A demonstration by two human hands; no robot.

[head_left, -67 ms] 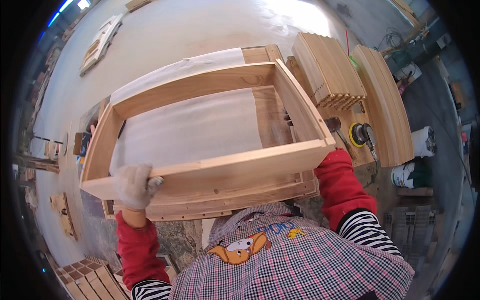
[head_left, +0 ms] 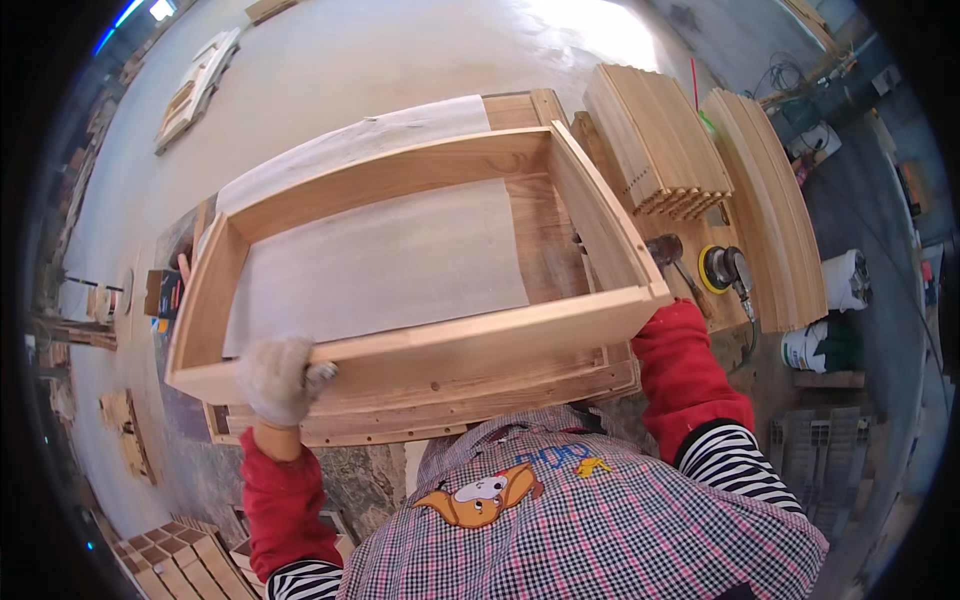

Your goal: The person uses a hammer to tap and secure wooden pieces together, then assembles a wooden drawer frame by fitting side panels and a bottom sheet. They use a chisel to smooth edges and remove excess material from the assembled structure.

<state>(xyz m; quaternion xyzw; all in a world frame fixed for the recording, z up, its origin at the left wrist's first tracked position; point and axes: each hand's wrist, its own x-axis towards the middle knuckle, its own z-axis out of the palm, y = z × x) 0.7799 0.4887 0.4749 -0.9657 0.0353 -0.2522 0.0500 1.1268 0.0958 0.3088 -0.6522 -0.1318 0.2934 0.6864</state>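
A rectangular, open wooden drawer frame (head_left: 480, 340) is held tilted above another wooden piece (head_left: 540, 225) partly covered by a white sheet (head_left: 370, 260). My left hand (head_left: 277, 380), in a pale work glove, is wrapped over the top edge of the frame's near board, toward its left end. At the near right corner, my right arm in its red sleeve (head_left: 682, 365) reaches behind the frame. The frame hides my right hand and its fingers.
To the right are a stack of wooden boards (head_left: 655, 130), a longer stack (head_left: 765, 210), a round yellow-edged sander (head_left: 715, 268) and a hammer (head_left: 664, 250). White buckets (head_left: 803, 350) stand beyond. Slotted wooden pieces (head_left: 180, 560) lie at lower left.
My left hand and the frame's left end have shifted slightly to the right and toward me. The near right corner has barely moved.
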